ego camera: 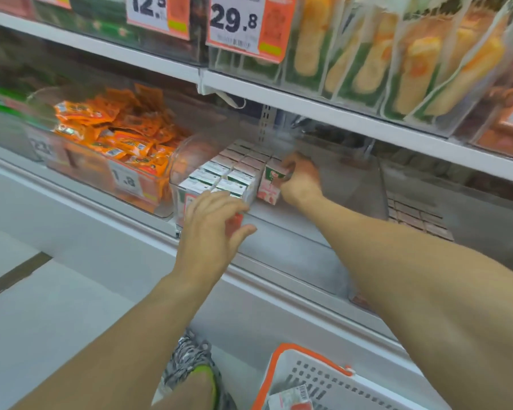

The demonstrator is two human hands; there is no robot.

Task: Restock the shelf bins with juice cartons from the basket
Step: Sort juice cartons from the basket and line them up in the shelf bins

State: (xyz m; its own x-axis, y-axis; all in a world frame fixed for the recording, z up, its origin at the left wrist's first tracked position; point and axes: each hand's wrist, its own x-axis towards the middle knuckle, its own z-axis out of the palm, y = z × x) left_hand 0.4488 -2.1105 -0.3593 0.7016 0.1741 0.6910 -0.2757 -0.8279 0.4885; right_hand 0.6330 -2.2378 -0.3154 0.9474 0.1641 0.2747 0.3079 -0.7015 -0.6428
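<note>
- On the middle shelf, a clear bin [190, 155] holds two tight rows of juice cartons [219, 176] standing upright, tops showing.
- At the right end of those rows, the right hand [301, 180] has its fingers curled round one pink carton [274, 180], clamped on it and pressing it against the side of the packed block; the hold looks meant to start a third row flush with its neighbours.
- Lower and nearer, the left hand [211, 229] reaches toward the front cartons with fingers spread apart and relaxed; something red shows just behind the palm, but whether the hand holds it cannot be told. It seems set to steady the front of the stack.
- Right of the pink carton, the shelf floor [332, 179] lies bare, giving open room for more cartons and for the wrist to withdraw sideways.
- Overhead, the upper shelf edge [338, 113] sits low, so cartons likely must slide in from the front rather than drop from above.
- Left of the cartons, a bin of orange packets [116, 137] stands just beside, closing that side.
- Below on the floor, the white basket [282, 377] with orange rim carries at least one more carton [290, 399].
</note>
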